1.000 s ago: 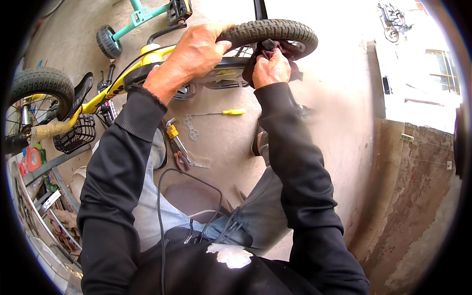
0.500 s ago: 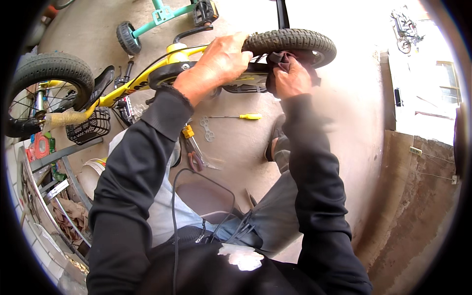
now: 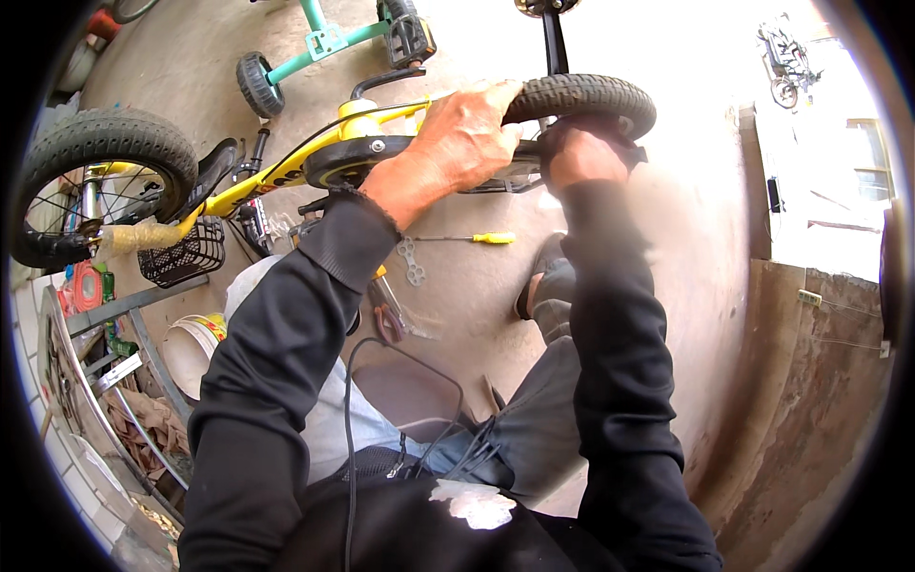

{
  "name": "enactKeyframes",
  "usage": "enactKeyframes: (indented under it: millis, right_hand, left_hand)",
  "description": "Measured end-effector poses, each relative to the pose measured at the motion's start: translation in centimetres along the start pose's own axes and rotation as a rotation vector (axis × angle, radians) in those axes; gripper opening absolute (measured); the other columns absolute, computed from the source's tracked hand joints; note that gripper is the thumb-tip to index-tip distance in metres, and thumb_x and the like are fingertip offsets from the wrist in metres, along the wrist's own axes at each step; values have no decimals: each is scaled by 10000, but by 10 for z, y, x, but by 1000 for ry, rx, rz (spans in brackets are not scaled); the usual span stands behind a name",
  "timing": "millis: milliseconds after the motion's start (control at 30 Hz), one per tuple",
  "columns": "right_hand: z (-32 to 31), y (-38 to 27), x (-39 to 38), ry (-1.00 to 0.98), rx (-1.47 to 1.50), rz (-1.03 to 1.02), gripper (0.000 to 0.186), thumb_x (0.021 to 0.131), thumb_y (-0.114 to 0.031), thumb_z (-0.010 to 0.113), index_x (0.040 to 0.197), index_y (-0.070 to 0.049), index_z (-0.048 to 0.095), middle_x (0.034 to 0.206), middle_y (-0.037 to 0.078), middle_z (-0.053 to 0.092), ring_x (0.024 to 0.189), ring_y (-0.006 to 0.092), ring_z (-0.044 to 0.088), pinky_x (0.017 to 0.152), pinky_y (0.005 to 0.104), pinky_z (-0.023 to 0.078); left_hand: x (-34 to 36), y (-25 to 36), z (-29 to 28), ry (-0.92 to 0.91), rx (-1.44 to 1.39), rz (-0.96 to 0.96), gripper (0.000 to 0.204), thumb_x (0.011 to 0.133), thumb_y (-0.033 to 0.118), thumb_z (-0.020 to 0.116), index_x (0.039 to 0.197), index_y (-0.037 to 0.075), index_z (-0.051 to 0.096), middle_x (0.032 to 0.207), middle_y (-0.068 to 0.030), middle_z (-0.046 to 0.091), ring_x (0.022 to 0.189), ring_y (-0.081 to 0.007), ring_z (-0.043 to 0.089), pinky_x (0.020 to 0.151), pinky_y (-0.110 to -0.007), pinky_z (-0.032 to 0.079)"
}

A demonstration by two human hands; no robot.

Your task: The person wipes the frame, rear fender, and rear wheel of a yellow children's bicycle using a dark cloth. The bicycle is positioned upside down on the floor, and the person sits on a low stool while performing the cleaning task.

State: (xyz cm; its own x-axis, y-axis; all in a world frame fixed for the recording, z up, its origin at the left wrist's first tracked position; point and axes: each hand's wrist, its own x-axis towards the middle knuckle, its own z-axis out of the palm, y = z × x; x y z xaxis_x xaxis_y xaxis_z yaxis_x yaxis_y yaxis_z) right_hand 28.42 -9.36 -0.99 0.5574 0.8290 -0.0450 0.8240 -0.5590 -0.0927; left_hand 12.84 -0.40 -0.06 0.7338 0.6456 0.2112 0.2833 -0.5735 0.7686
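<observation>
Tyre tread of the small black wheel (image 3: 583, 95) is pressed under the fingers of the left hand (image 3: 459, 141), which are curled over the wheel's near rim and closed on it, the thumb side lying toward the yellow bicycle frame (image 3: 315, 157). Just right of that hand, the right hand (image 3: 579, 153) is closed into a fist against the lower side of the same wheel; what it grips is hidden by its own knuckles and cannot be made out, and the sleeve below it is blurred. The wheel's hub is covered by both hands, and a black upright bar (image 3: 553, 43) is seen rising from behind the wheel to the top edge, where it is cut off. Below the wheel, on the concrete floor (image 3: 477, 286), one yellow-handled screwdriver (image 3: 474, 237) and one flat grey multi-wrench (image 3: 413, 262) are laid near each other, with one pair of red-handled pliers (image 3: 386, 319) partly hidden by the left forearm. Left of the wheel, along the frame, one black wire basket (image 3: 183, 255) and one larger spoked wheel (image 3: 95, 181) are seen. Above the wheel, one teal frame (image 3: 329, 40) with a small stabiliser wheel (image 3: 257, 84) is lying. Two hands and three wheels are counted in all.
</observation>
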Motion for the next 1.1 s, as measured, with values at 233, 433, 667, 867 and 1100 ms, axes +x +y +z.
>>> enactKeyframes:
  millis: [233, 433, 667, 867, 1100]
  right_hand:
    - [39, 19, 6, 307, 209, -247, 228, 838, -172, 543, 967, -66, 698, 887, 221, 686, 854, 391, 670, 826, 460, 516]
    - [25, -14, -27, 335, 513, -238, 139, 763, -72, 571, 877, -67, 650, 800, 178, 656, 753, 374, 648, 717, 470, 518]
    - [27, 7, -11, 91, 301, -69, 264, 780, -112, 576, 1026, -23, 606, 1033, 197, 634, 973, 365, 603, 852, 448, 490]
    - [26, 6, -12, 67, 239, 33, 264, 844, -125, 555, 1071, 3, 596, 1061, 201, 635, 1029, 371, 592, 888, 450, 476]
    - [33, -19, -24, 147, 400, -193, 194, 787, -126, 585, 944, -47, 666, 968, 147, 664, 986, 328, 597, 853, 407, 487]
  left_hand:
    - [3, 2, -2, 19, -51, 116, 476, 819, 149, 612, 1251, -39, 548, 1239, -241, 577, 1131, -391, 563, 984, -398, 446]
    - [1, -4, -2, 5, -30, 103, 501, 797, 103, 573, 1280, -23, 526, 1292, -238, 547, 1189, -385, 535, 1027, -396, 414]
    - [5, 1, -5, -32, -35, 109, 540, 758, 6, 514, 1295, -51, 497, 1343, -236, 512, 1264, -371, 483, 1087, -396, 369]
    - [7, 6, -10, -74, -137, 103, 553, 751, -26, 499, 1303, -54, 492, 1351, -230, 509, 1283, -361, 473, 1102, -387, 354]
    - [8, 2, -10, -97, -198, 145, 597, 717, -46, 492, 1314, -22, 503, 1366, -215, 507, 1294, -350, 467, 1105, -377, 347]
